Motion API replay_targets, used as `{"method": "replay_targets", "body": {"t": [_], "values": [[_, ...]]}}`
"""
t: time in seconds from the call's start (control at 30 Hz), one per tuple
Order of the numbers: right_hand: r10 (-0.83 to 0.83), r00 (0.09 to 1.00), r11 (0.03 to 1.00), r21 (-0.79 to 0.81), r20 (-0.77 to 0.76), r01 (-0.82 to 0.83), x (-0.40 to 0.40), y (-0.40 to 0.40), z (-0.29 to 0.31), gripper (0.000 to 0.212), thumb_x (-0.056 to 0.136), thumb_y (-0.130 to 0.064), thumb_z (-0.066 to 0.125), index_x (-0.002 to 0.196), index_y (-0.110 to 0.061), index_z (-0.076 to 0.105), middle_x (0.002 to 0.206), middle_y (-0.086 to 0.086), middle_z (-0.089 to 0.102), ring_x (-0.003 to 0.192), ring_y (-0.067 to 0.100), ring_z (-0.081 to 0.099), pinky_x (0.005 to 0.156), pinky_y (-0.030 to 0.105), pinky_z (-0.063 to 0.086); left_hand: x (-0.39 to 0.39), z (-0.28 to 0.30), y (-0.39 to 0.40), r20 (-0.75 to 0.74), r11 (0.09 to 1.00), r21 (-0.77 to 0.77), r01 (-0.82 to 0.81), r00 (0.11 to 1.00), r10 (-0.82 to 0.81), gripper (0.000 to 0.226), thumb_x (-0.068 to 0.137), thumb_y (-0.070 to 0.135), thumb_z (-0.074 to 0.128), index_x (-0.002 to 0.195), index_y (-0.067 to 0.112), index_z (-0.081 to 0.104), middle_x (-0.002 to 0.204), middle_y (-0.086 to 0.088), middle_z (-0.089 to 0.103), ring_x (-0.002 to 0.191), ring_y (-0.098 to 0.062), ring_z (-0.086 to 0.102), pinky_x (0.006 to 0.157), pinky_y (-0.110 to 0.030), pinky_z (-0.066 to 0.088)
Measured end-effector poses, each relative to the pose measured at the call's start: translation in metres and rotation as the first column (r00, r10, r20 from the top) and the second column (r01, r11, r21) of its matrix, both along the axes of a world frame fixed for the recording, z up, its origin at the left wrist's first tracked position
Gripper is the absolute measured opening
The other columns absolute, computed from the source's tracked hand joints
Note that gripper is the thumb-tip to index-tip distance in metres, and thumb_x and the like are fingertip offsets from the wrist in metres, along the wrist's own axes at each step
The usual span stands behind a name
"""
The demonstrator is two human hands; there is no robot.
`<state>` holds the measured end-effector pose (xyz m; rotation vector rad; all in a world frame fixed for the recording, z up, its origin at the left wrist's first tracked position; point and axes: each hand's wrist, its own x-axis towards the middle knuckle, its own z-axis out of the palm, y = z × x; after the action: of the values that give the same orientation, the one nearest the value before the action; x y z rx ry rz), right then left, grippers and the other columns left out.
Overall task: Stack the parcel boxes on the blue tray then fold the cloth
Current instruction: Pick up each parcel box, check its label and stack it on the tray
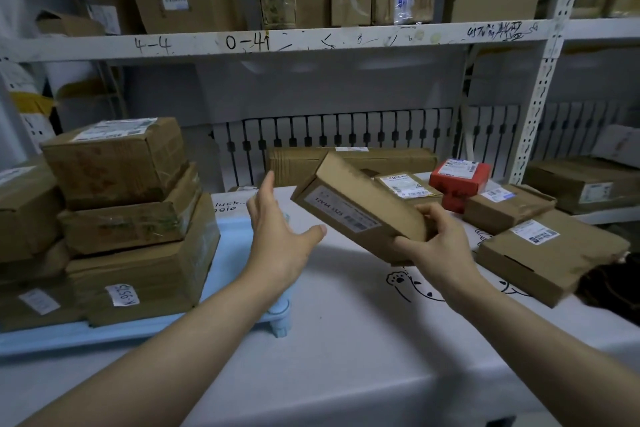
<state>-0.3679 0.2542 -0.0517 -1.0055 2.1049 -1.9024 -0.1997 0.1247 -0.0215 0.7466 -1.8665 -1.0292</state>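
The far left of the blue tray [239, 253] runs out of frame, and the cartons at that edge are cut off with it, so how many boxes stand there cannot be counted. A dark heap [613, 284] at the right edge, partly behind a flat mailer box [550, 256], is too dim to identify. Small print on the shipping labels is unreadable, though one sticker on the bottom carton [142, 274] shows handwritten characters.

The right hand [440, 246] is clamped on the near end of a slim brown parcel box [360, 208], thumb on top and fingers under it, holding it tilted and clear of the surface, with a barcode label facing the camera. The left hand [280, 239] is empty, fingers spread and thumb out, just beside the raised box's lower left corner without touching it, above the tray's right edge.

On the tray three cartons sit stacked: the bottom carton, a taped middle carton [131, 229], and a top carton [114, 159] with a white label.

The table is covered by a white cloth [346, 322] printed with black cartoon line drawings. Farther right on it lie a red box [459, 180], a labelled small box [405, 185], another brown parcel [509, 206] and a long carton [349, 163] at the back. White metal shelving [311, 40] above bears marker scrawl and holds more cartons.
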Motion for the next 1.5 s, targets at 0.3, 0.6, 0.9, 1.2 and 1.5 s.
{"method": "replay_targets", "body": {"t": [0.3,0.6,0.9,1.2,1.5], "values": [[-0.125,0.858,0.962,0.151,-0.499,0.228,0.011,0.000,0.007,0.049,0.063,-0.020,0.081,0.109,-0.022,0.064,0.102,-0.005,0.054,0.096,0.016,0.037,0.086,0.038,0.039,-0.009,0.001,0.008,0.256,0.537,-0.839,0.090,0.936,0.242,0.073,0.066,0.016,0.081,0.133,0.021,0.054,0.144,-0.004,0.043,0.141,-0.029,0.029,0.119,-0.048,0.012],[-0.094,0.834,0.993,0.002,-0.543,0.114,0.015,0.000,0.013,0.079,0.062,-0.019,0.080,0.136,-0.027,0.051,0.116,-0.005,0.046,0.111,0.018,0.042,0.098,0.042,0.042,-0.008,0.004,0.000,0.234,0.620,-0.783,0.054,0.949,0.213,0.051,0.071,0.015,0.076,0.116,0.029,0.060,0.109,0.011,0.059,0.104,-0.019,0.049,0.097,-0.024,0.024],[0.035,0.996,0.998,-0.050,-0.078,-0.039,0.010,0.002,0.020,0.103,0.073,-0.012,0.085,0.151,-0.031,0.021,0.135,-0.004,0.042,0.123,0.013,0.046,0.098,0.031,0.049,0.002,0.001,-0.013,0.048,0.980,-0.112,0.164,0.986,-0.159,0.050,0.069,0.006,0.083,0.105,0.030,0.058,0.105,0.005,0.062,0.099,-0.010,0.058,0.079,-0.017,0.048],[0.308,0.943,0.951,-0.041,0.123,-0.306,0.007,-0.009,0.008,0.045,0.057,-0.008,0.071,0.102,-0.013,0.066,0.099,0.011,0.074,0.099,0.035,0.067,0.086,0.050,0.054,0.009,-0.007,-0.016,-0.060,0.923,0.124,0.364,0.931,-0.359,0.052,0.069,0.000,0.082,0.112,0.019,0.059,0.113,-0.004,0.068,0.110,-0.020,0.062,0.089,-0.027,0.054],[0.225,0.974,0.973,-0.042,-0.005,-0.225,0.014,-0.010,0.012,0.042,0.068,0.010,0.077,0.089,-0.024,0.066,0.079,-0.018,0.072,0.077,-0.005,0.061,0.063,0.006,0.045,0.006,-0.012,-0.024,-0.038,0.962,0.113,0.248,0.969,-0.246,0.049,0.077,-0.001,0.075,0.119,0.023,0.065,0.113,0.007,0.070,0.113,-0.014,0.062,0.093,-0.028,0.051]]}}
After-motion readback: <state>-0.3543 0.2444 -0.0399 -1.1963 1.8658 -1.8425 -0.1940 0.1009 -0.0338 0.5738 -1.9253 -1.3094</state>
